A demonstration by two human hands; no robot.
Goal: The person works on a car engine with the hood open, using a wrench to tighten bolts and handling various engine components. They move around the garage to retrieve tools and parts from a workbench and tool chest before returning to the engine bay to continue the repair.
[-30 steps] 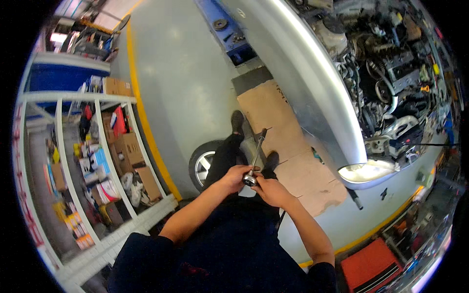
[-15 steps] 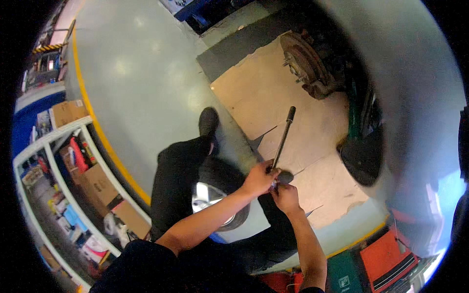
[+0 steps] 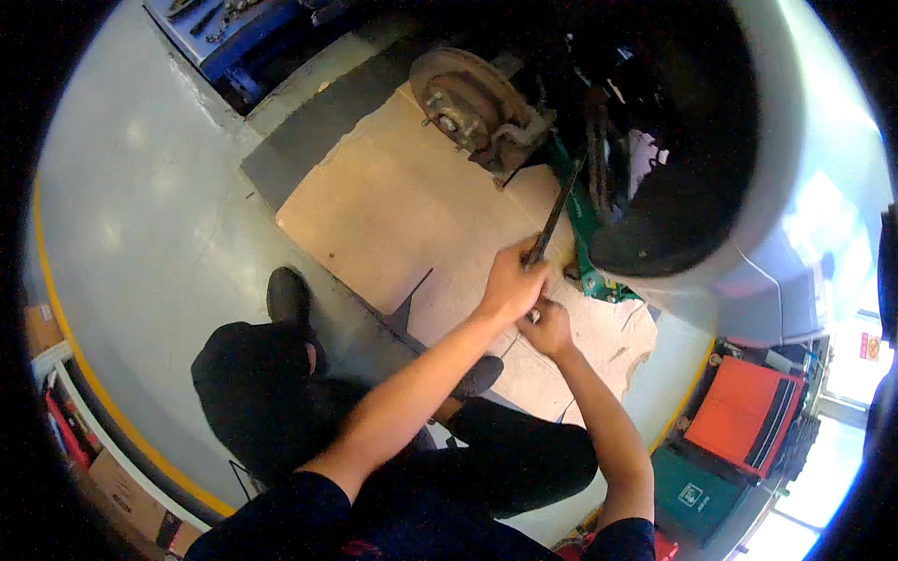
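My left hand (image 3: 516, 282) is wrapped round a long-handled ratchet wrench (image 3: 558, 213), whose dark bar slants up toward the wheel arch. Just below it, my right hand (image 3: 550, 331) is closed at the tool's near end, with a small pale bit showing by its fingers. The wrench's head is mostly hidden by my hands. Beyond them, a rusty brake disc (image 3: 458, 98) with hub studs is exposed on the car. Close to the wrench's far end, a green jack (image 3: 582, 229) stands under the car. My hands are above a cardboard sheet (image 3: 374, 206).
A silver car body panel (image 3: 795, 187) curves along the right, with a dark flap (image 3: 645, 243) below the arch. At lower right are a red toolbox (image 3: 734, 411) and a green case (image 3: 687, 491). A blue workbench (image 3: 220, 56) stands at upper left, shelving (image 3: 103, 449) at lower left.
My view has turned right, toward the car. Both hands and the wrench have moved closer to the wheel arch, and the loose wheel by my legs has dropped from sight.
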